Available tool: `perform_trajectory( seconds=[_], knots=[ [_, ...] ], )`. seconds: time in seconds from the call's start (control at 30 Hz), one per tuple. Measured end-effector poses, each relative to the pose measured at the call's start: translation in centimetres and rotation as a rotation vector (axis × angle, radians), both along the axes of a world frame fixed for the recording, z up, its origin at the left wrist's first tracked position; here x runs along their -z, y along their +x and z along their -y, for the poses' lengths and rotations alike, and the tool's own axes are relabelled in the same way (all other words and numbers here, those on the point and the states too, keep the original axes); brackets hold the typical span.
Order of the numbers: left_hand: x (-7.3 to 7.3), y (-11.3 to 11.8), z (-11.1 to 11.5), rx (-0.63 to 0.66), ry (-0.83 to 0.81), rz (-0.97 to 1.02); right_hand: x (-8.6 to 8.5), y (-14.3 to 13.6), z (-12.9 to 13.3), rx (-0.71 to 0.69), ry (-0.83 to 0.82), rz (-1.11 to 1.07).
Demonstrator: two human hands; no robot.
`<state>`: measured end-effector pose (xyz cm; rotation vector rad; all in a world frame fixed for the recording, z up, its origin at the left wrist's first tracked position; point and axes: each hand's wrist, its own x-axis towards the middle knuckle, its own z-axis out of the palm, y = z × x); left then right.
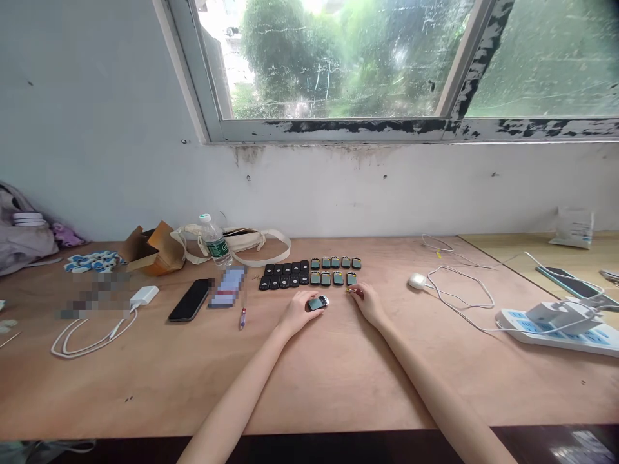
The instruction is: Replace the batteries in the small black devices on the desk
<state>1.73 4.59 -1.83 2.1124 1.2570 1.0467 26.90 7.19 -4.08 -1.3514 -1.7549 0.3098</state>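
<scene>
My left hand holds a small dark device with a grey screen between thumb and fingers, low over the table. My right hand is pinched on a small piece with a yellow tip; its kind is too small to make out. Beyond my hands stand two rows of like devices with grey screens. To the left of these, two rows of small black cases lie side by side.
On the left are a pen, a black phone, a water bottle, an open cardboard box and a white charger. On the right, a cable runs from a white puck towards a power strip.
</scene>
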Motion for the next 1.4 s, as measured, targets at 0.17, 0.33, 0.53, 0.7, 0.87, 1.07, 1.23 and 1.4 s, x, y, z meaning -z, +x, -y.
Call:
perform_trajectory(
  seconds=[0.17,0.33,0.53,0.7,0.87,1.07,1.23,1.4],
  knots=[
    [-0.2,0.1,0.1,0.007,0.04,-0.01,-0.3,-0.2,0.2,-0.029,-0.01,-0.005],
    [-0.3,0.1,0.2,0.013,0.051,-0.021,-0.3,-0.2,0.2,-0.034,-0.022,-0.023],
    [-0.6,0.2,0.3,0.016,0.027,-0.013,0.0,-0.1,0.1,-0.05,-0.025,-0.037],
    [-0.7,0.2,0.3,0.027,0.02,-0.01,0.1,-0.1,0.1,-0.039,-0.031,-0.034],
    [-0.8,0.2,0.4,0.032,0.032,-0.01,0.2,-0.1,0.1,-0.039,-0.034,-0.035],
    [-1.1,0.3,0.6,0.038,0.048,-0.014,0.1,-0.1,0.1,-0.047,-0.024,-0.014],
    [-0.8,0.5,0.5,0.008,0.007,0.038,-1.2,-1.4,1.7,0.033,0.101,0.063],
    [-0.5,0.5,0.3,0.018,-0.08,0.155,-2.7,-4.7,4.2,-0.238,0.075,0.134]
  ],
)
